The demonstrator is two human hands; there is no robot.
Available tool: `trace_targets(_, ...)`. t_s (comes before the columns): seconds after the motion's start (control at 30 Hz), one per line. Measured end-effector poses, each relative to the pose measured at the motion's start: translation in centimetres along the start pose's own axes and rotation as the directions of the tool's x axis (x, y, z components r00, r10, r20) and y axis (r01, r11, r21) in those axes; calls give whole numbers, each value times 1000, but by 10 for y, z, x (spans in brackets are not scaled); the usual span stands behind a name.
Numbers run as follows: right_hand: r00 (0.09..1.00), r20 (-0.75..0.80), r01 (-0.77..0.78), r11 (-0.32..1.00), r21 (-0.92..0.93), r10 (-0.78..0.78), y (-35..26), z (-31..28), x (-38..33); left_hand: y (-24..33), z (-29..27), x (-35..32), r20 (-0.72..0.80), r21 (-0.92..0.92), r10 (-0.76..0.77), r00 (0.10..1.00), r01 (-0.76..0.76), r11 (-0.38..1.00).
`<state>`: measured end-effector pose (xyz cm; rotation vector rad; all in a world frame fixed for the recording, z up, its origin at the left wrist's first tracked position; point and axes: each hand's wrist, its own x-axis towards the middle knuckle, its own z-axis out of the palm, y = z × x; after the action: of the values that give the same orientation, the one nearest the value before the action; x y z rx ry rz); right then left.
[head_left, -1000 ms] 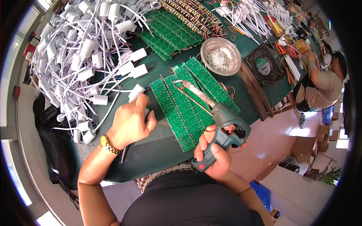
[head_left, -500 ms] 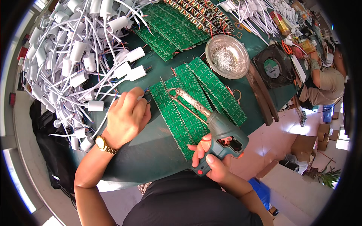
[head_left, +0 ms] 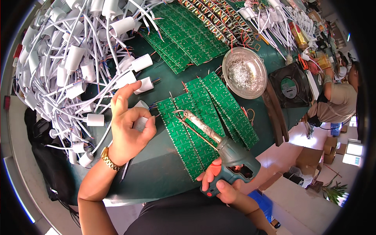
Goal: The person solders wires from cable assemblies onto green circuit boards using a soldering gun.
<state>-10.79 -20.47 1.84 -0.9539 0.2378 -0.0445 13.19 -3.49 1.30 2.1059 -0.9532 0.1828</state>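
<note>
Green work surface (head_left: 154, 176), daylit room; clock positions from mid-view. The layout sits lower in view than half a second ago.

At ten o'clock we log a heap of white cable fittings (head_left: 72, 58). At nine, the left hand (head_left: 126, 137): we saw its fingers folded earlier; now the thumb and forefinger curve into a ring, the other fingers raised. A white fitting (head_left: 140, 123) shows through the ring; we cannot tell whether it is gripped. Mid-view, green circuit strips (head_left: 192, 135) lie side by side, with more green boards (head_left: 188, 35) at twelve.

At five, the right hand (head_left: 226, 192) is wrapped round the handle of a soldering gun (head_left: 235, 154), as before; its tip remains over the strips' upper left part. Between one and two we note a metal bowl (head_left: 246, 88); between two and three, a black fan (head_left: 290, 87), then a seated co-worker (head_left: 338, 94).
</note>
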Motion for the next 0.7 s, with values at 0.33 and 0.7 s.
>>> trace_targets(0.33,985,76,-103,889,-447,153,-39,8,17,-3,4,0,37,-11,-5,999,6,1000)
trace_targets(0.7,999,-36,-48,522,-851,33,-16,6,3,-5,5,0,1,-29,22,1000,-22,999)
